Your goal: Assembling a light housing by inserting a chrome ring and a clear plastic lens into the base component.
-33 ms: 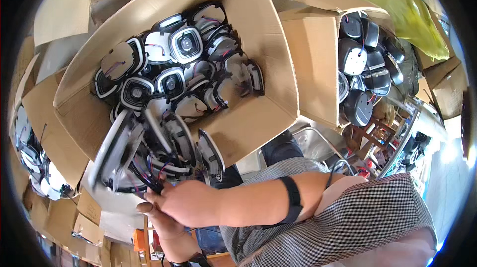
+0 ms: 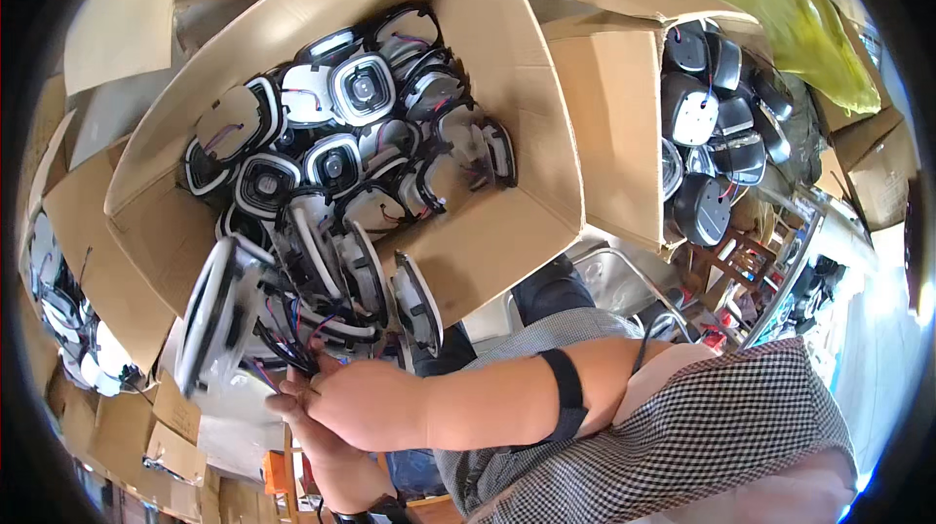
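Right hand (image 2: 366, 405) closed on leads (image 2: 292, 349) of square-rimmed fittings (image 2: 363, 275), bunched at the carton's (image 2: 492, 266) near edge; left hand's (image 2: 327, 451) grip indeterminable; weight should be spread across all leads

White-rimmed unit (image 2: 207, 311) blurred; left grip (image 2: 314, 431) partly hidden behind right grip (image 2: 353, 399).
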`<control>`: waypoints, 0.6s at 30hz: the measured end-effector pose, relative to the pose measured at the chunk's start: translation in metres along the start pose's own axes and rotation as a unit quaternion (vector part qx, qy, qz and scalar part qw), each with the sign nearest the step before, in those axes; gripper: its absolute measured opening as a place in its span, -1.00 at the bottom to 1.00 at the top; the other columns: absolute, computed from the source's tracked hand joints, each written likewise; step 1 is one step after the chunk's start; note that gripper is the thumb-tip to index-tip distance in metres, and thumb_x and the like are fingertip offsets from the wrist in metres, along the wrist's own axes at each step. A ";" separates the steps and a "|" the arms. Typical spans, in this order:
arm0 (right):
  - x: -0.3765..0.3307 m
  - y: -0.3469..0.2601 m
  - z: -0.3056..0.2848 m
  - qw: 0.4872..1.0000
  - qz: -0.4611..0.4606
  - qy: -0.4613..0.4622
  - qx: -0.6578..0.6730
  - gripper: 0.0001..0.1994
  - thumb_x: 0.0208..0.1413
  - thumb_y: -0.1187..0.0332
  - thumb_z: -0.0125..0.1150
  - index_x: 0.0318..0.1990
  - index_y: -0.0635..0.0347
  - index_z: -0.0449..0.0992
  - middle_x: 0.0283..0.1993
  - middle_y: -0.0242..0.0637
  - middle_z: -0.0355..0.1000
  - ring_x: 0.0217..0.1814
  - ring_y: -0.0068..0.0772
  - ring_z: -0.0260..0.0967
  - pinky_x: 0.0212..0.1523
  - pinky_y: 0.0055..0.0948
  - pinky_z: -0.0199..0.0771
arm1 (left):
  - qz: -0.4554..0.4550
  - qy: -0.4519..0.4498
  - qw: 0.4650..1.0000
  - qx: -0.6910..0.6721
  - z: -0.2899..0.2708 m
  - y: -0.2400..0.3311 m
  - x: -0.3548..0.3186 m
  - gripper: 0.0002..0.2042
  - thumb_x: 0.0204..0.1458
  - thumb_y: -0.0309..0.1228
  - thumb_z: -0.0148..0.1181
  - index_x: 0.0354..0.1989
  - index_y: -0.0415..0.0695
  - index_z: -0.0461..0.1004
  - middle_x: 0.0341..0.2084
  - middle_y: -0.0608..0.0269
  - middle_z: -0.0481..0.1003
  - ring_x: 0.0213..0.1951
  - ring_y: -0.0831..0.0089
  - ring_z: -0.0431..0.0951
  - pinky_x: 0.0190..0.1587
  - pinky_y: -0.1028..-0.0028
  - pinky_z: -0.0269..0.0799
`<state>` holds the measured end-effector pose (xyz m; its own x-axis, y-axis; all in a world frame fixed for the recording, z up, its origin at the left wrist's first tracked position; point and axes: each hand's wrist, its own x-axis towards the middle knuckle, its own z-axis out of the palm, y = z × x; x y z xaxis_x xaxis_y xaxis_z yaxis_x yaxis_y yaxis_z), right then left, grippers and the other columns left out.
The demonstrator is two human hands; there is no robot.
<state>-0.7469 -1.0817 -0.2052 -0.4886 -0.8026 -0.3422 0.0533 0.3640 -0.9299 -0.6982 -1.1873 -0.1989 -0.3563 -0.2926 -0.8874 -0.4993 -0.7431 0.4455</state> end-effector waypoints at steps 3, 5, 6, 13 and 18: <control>-0.013 -0.005 -0.013 0.997 0.066 0.044 0.009 -0.84 0.01 0.36 0.04 -0.36 0.22 0.53 -0.35 -0.17 0.49 -0.31 -0.09 0.48 -0.31 -0.16 0.50 | -0.032 -0.021 0.997 0.064 -0.001 0.012 0.011 -0.47 0.19 0.12 -0.05 -0.02 -0.16 0.38 -0.39 0.32 0.42 -0.32 0.46 0.39 -0.24 0.45 0.30; -0.025 0.011 -0.018 0.995 -0.012 0.022 0.100 -0.86 0.05 0.40 0.12 -0.26 0.24 0.49 -0.23 -0.18 0.50 -0.29 -0.11 0.50 -0.31 -0.24 0.52 | -0.074 -0.037 0.996 0.045 -0.027 0.016 0.026 -0.69 0.27 -0.10 -0.04 -0.13 -0.12 0.40 -0.58 0.39 0.30 -0.47 0.47 0.32 -0.34 0.45 0.24; -0.031 0.024 -0.023 0.995 -0.011 0.021 0.101 -0.86 0.05 0.40 0.12 -0.26 0.24 0.49 -0.23 -0.18 0.50 -0.29 -0.11 0.50 -0.31 -0.24 0.52 | -0.076 -0.036 0.995 0.045 -0.026 0.014 0.027 -0.69 0.27 -0.10 -0.04 -0.13 -0.12 0.40 -0.58 0.39 0.30 -0.47 0.47 0.32 -0.34 0.45 0.24; -0.037 0.148 -0.122 0.824 0.198 0.235 0.476 -0.75 0.24 0.20 0.10 -0.25 0.22 0.52 -0.28 -0.37 0.50 -0.32 -0.55 0.44 -0.25 -0.50 0.43 | 0.013 -0.019 0.999 0.043 -0.009 0.007 0.032 -0.76 0.27 -0.13 -0.03 -0.23 -0.02 0.41 -0.78 0.56 0.04 -0.70 0.65 0.03 -0.11 0.39 0.36; -0.025 0.328 -0.099 0.874 0.453 0.171 -0.051 -0.73 0.15 0.24 0.07 -0.22 0.28 0.55 -0.06 0.07 0.50 -0.01 -0.09 0.48 0.01 -0.29 0.44 | 0.034 -0.032 0.999 0.006 -0.022 0.023 0.041 -0.71 0.25 -0.06 -0.02 -0.29 -0.02 0.42 -0.81 0.61 -0.03 -0.77 0.73 -0.14 -0.54 0.58 0.07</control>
<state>-0.8038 -0.8957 -0.4879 -0.5185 0.0180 -0.8549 0.4832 0.8310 -0.2755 -0.7063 -1.2297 -0.2277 -0.4398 -0.3034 -0.8453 -0.4809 -0.7154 0.5070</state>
